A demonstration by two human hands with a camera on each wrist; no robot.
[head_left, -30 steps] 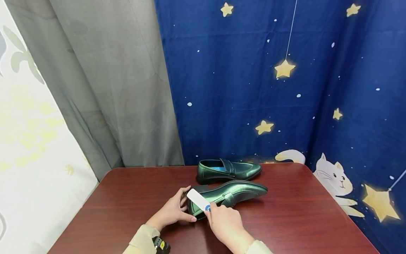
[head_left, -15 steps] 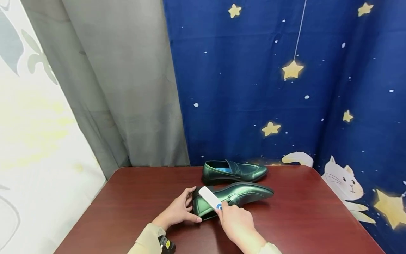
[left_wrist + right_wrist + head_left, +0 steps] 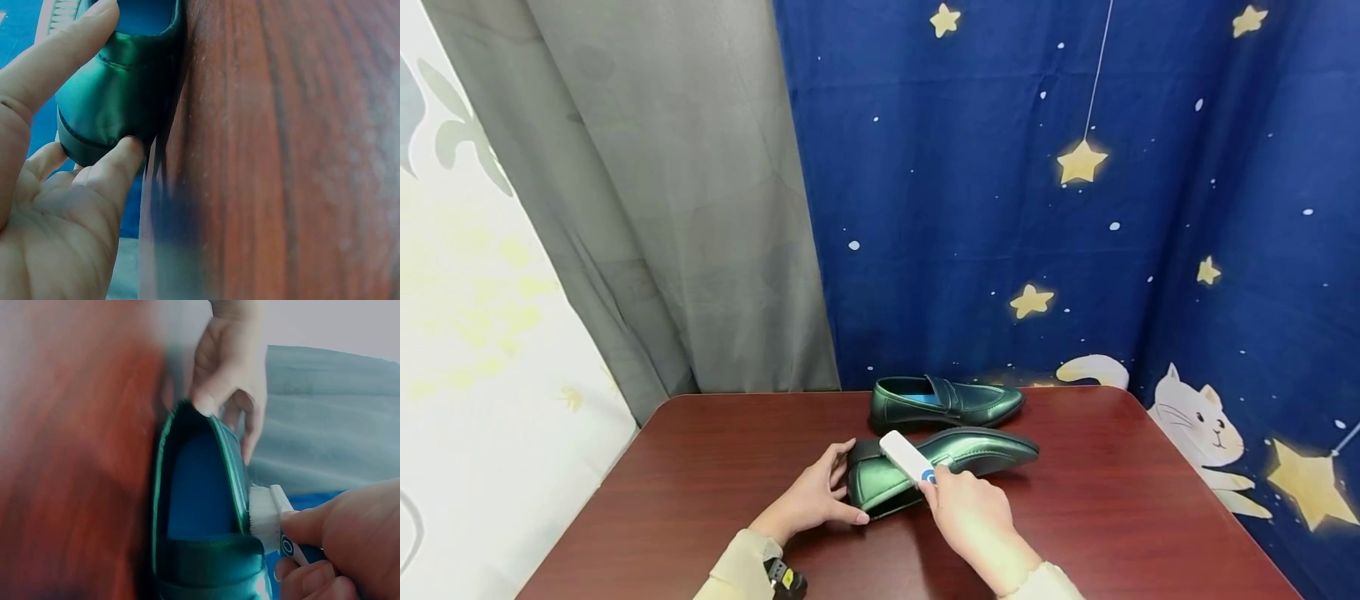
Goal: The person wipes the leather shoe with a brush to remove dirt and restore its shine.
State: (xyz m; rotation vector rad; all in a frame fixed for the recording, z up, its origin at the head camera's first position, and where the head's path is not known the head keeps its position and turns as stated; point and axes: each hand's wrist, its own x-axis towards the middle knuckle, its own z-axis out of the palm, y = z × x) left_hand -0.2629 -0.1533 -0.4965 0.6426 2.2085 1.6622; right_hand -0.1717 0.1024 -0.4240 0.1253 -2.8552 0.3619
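Note:
A shiny dark green loafer lies tipped on its side on the table, its opening toward me and its toe to the right. My left hand holds it at the heel; in the left wrist view the thumb is at the opening's rim and the fingertips touch the heel. My right hand grips a white brush with a blue mark. Its white bristles touch the loafer's upper side in the right wrist view. The bristles are hidden in the head view. A blue insole shows inside.
A second green loafer stands upright just behind, near the far edge of the reddish-brown table. Grey curtain and blue star-patterned curtain hang behind the table.
My right hand has moved the brush to the right along the loafer's side, away from the heel. My left hand keeps its hold on the heel. The head view has shifted slightly.

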